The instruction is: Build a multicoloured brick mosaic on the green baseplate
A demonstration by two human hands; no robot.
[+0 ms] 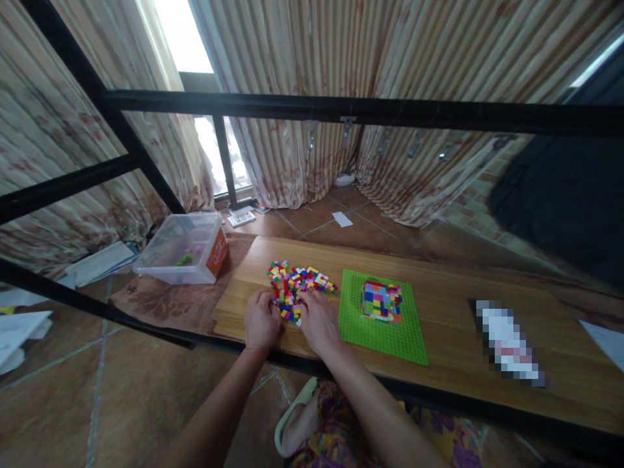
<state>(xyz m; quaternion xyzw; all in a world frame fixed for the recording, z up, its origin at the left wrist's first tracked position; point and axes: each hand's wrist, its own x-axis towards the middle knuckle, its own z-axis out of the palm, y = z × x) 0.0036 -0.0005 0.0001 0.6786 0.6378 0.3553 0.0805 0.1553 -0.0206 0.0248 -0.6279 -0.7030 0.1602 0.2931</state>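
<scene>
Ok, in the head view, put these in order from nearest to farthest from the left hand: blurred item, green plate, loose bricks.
1. Loose bricks: right at the fingertips of the left hand.
2. Green plate: to the right, past the right hand.
3. Blurred item: farthest, well to the right of the plate.

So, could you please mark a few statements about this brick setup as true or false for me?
1. The left hand and right hand are both at the pile of loose toy bricks. True.
2. A multicoloured brick build sits on the green baseplate. True.
3. The pile lies right of the baseplate. False: it lies to the left, on the wooden tabletop.
4. A clear plastic box stands left of the tabletop. True.
5. That box is filled to the brim. False: only a few green pieces and pink pieces show inside.
</scene>
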